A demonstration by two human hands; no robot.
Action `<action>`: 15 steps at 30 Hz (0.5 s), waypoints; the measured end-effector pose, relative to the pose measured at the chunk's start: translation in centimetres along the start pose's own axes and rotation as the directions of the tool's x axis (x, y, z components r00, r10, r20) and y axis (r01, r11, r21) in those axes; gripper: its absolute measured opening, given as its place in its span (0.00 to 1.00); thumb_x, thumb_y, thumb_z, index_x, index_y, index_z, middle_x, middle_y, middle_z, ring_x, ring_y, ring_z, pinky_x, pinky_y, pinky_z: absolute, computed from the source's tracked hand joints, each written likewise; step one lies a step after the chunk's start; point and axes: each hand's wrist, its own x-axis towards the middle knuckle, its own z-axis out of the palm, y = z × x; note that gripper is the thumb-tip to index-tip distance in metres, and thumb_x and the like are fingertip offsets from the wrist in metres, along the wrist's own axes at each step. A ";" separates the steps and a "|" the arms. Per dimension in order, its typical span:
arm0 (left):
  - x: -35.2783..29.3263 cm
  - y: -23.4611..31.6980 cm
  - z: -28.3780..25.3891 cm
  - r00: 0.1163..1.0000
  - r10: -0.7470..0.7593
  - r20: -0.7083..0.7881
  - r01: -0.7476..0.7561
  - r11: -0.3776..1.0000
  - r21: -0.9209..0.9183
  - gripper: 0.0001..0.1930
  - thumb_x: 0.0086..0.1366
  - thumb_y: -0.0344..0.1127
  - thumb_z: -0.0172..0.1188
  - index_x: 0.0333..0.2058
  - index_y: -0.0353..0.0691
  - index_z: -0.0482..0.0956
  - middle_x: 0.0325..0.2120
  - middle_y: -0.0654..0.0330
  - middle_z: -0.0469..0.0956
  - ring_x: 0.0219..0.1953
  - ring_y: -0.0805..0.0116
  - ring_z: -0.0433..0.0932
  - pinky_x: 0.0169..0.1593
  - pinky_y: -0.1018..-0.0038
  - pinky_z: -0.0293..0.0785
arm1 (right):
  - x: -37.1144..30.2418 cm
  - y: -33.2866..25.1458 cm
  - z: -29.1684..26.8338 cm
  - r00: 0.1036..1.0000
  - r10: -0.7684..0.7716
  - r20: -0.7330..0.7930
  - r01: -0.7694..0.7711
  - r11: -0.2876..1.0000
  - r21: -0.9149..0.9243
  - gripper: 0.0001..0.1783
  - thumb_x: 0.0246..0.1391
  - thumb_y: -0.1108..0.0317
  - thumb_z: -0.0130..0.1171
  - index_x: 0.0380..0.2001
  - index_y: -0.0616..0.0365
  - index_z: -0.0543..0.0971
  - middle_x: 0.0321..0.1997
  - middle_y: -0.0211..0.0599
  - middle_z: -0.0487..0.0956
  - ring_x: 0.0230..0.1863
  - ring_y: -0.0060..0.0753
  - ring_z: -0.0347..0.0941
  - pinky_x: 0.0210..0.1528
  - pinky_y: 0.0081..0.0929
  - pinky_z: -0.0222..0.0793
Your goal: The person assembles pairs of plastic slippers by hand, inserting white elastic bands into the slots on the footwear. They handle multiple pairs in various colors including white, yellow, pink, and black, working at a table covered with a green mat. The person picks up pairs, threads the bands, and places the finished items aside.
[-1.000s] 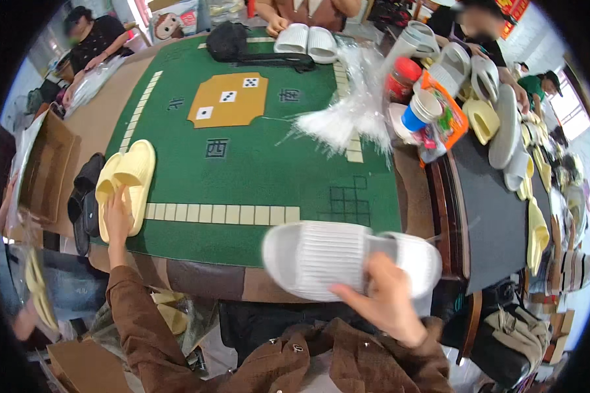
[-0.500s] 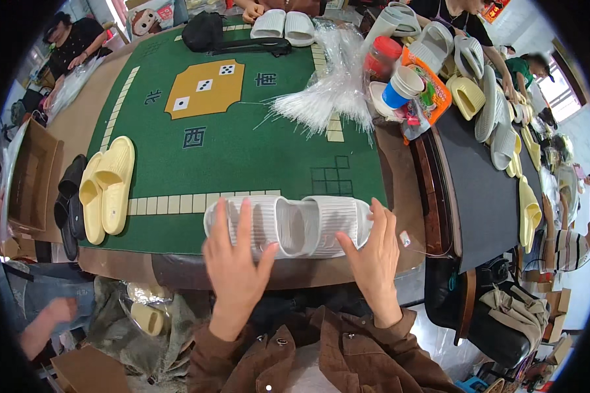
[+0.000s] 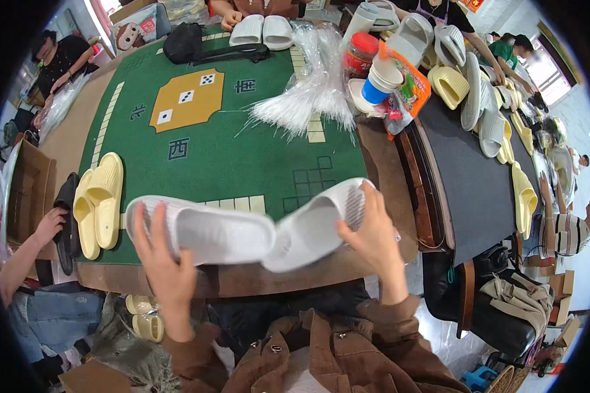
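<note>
Two light grey slide slippers are over the near edge of the green mat, slightly blurred. My left hand (image 3: 166,275) is closed on the strap end of the left slipper (image 3: 226,236), fingers over the top and thumb at the near side. Around the strap end of the right slipper (image 3: 308,229) my right hand (image 3: 379,242) is closed, thumb on its near side. The right slipper is tilted, its strap end up and away to the right. In the middle their heel ends meet or overlap; I cannot tell whether they touch.
Yellow slippers (image 3: 108,200) stand at the left beside black ones (image 3: 65,226), which a co-worker's hand (image 3: 51,224) touches. Clear plastic strips (image 3: 308,108), a black bag (image 3: 185,44) and another grey pair (image 3: 277,33) lie farther back. A cup (image 3: 381,82) stands right.
My hands have closed on the grey slippers, which were side by side with toes outward, and spread them apart and angled them. A co-worker's hand has come to the black slippers.
</note>
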 end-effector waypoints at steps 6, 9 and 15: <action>1.1 -5.6 1.4 0.894 0.242 0.378 -0.211 0.970 -0.121 0.36 0.47 0.16 0.50 0.60 0.40 0.68 0.63 0.49 0.62 0.66 0.44 0.59 0.69 0.57 0.54 | 2.9 -0.5 -1.5 0.854 -0.426 0.298 0.400 0.905 0.147 0.46 0.42 0.67 0.65 0.64 0.71 0.58 0.64 0.62 0.64 0.66 0.59 0.61 0.67 0.41 0.59; 1.2 -2.7 5.1 0.846 0.357 0.395 -0.267 0.926 -0.267 0.35 0.47 0.16 0.52 0.59 0.40 0.69 0.63 0.50 0.62 0.65 0.45 0.59 0.69 0.56 0.55 | 4.4 -2.1 -0.1 0.808 -0.472 0.353 0.388 0.877 0.283 0.47 0.40 0.69 0.67 0.66 0.63 0.59 0.67 0.54 0.63 0.69 0.54 0.58 0.71 0.39 0.53; 1.0 0.7 8.2 0.797 0.516 0.314 -0.429 0.850 -0.307 0.35 0.46 0.19 0.61 0.58 0.41 0.71 0.61 0.52 0.65 0.64 0.48 0.61 0.67 0.55 0.60 | 5.8 -1.7 3.6 0.717 -0.566 0.408 0.368 0.804 0.468 0.49 0.40 0.67 0.69 0.66 0.61 0.59 0.69 0.50 0.61 0.71 0.48 0.55 0.72 0.41 0.49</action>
